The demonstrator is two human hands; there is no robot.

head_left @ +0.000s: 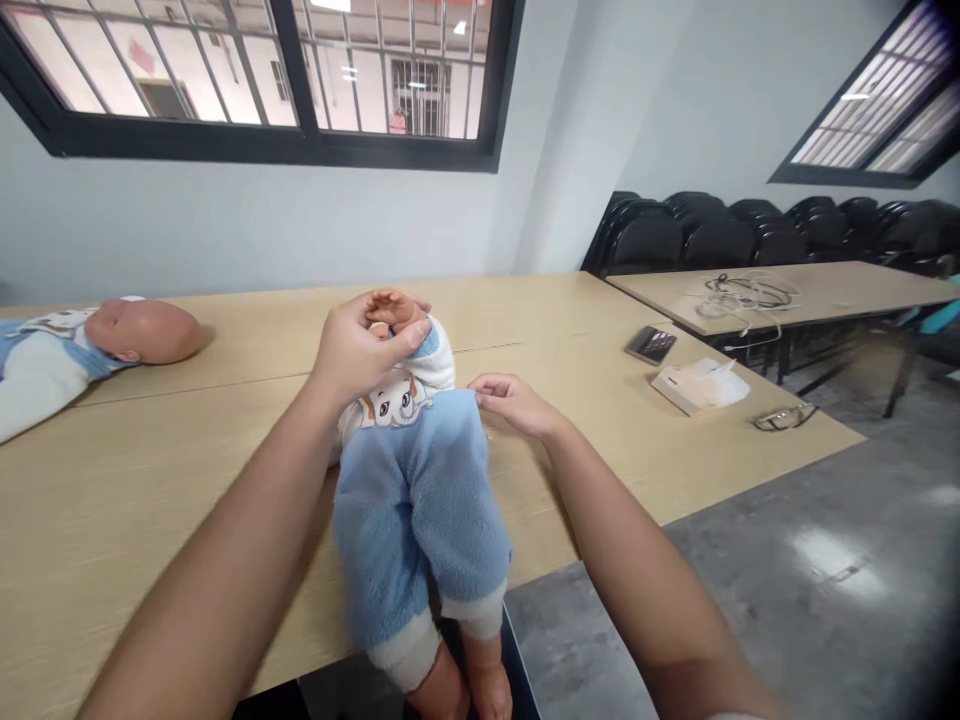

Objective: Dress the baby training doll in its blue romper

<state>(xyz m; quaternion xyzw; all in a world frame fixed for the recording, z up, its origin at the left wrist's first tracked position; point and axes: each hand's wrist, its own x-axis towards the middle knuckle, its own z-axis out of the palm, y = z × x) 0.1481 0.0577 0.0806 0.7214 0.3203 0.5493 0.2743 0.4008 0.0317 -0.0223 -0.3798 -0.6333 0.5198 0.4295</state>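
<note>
Doll: near table edge, legs overhanging.
Left hand: grip closed round its raised arm.
Right hand: grip pinching trousers at the waist.
Advice: steady the arm, ease the fleece evenly.

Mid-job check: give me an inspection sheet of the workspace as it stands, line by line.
Surface: wooden table, light grain, seam down the middle.
Job's things: doll lying in blue trousers, legs hanging over the near edge.
Clutter: second doll at left; dark device, tissue pack, glasses at right.
Hands: left hand closed round the doll's raised hand; right hand pinching the trousers' waistband.
Cables: tangled cables on the far table.
Surroundings: black chairs, barred windows, grey floor.
</note>
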